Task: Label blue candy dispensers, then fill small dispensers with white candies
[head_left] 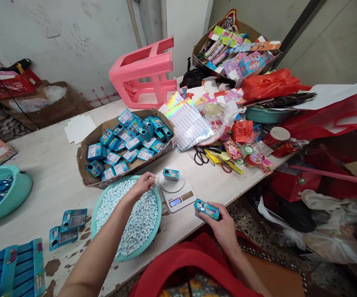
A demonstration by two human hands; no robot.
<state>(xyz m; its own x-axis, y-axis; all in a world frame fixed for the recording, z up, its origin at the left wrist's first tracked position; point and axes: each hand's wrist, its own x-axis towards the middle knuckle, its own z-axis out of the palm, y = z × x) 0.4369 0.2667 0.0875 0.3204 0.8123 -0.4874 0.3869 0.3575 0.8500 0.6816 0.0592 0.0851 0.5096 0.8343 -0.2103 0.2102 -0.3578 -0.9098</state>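
My right hand [223, 225] grips a small blue candy box [208, 209] near the table's front edge. White pieces show through the hole in its top. Over the far right rim of a turquoise bowl [159, 206], my left hand [145, 182] has its fingers curled together; whatever they may hold is hidden. Pale blue and white candies [135, 229] fill that bowl. Just right of my left hand stands a white digital scale [183, 205] with a lit display. Another small blue box [171, 174] rests on its round plate.
Behind the bowl, a cardboard tray [96, 180] holds several blue boxes. Flattened blue packs [73, 218] lie left. A second turquoise bowl [24, 192] is at far left. Scissors [200, 156], holographic sheets [189, 123] and a pink stool [141, 68] occupy the back.
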